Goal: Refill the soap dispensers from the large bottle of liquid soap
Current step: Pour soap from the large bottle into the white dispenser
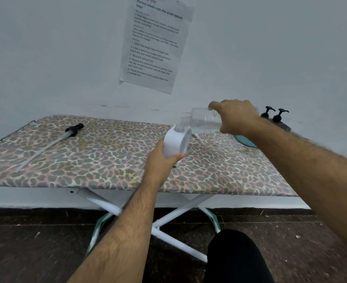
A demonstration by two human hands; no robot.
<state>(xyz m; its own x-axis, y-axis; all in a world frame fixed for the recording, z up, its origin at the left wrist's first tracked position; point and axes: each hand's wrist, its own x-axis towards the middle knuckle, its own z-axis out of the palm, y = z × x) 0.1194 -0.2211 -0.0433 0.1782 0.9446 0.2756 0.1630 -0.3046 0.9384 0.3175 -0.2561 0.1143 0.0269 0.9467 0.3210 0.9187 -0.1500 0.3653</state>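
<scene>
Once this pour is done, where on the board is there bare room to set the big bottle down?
Free: the stretch of board between the pump tube and the white dispenser, and the near right part. Crowded: the far right corner, with two black-pump dispensers and a teal mat.

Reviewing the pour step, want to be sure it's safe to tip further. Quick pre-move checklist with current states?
1. White dispenser held steady: ok, left hand grips its lower body on the ironing board.
2. Dispenser neck open: ok, no pump on it; a pump with tube lies far left on the board.
3. Clear bottle gripped: ok, right hand holds its base end, bottle nearly horizontal.
4. Bottle mouth over dispenser neck: cannot tell, mouth sits just above and right of it.
5. Soap flowing: cannot tell, no stream visible.
6. Other pump dispensers out of the way: ok, behind the right arm by the wall.
</scene>
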